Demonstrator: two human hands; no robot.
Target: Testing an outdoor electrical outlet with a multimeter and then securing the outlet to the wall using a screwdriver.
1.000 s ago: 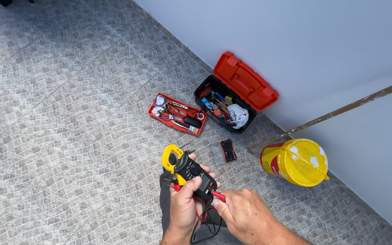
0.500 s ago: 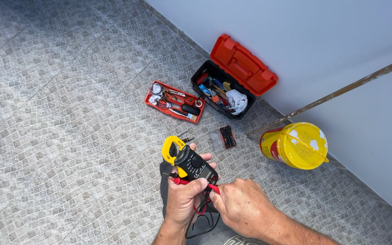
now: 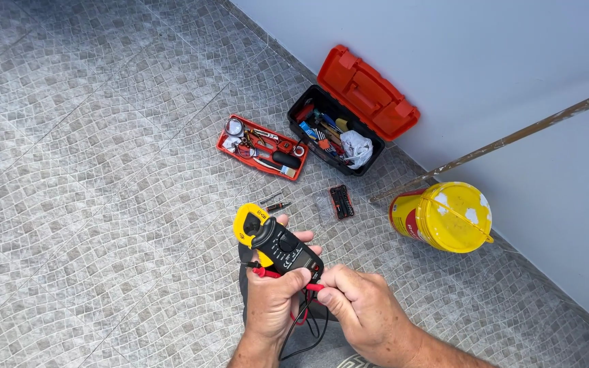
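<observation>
Gripping the clamp meter (image 3: 277, 245) over the tiled floor (image 3: 103, 170).
Left hand (image 3: 274, 300) wraps its light, rigid body mid-length; right hand (image 3: 359, 307) pinches the thin, floppy red lead plug (image 3: 313, 287).

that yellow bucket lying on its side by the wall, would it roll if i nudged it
Probably. The yellow bucket lies on its round side on the tiled floor, so a push could roll it, likely in a curve if it tapers. Its lid looks shut, so spilling seems unlikely. Its weight cannot be told.
</observation>
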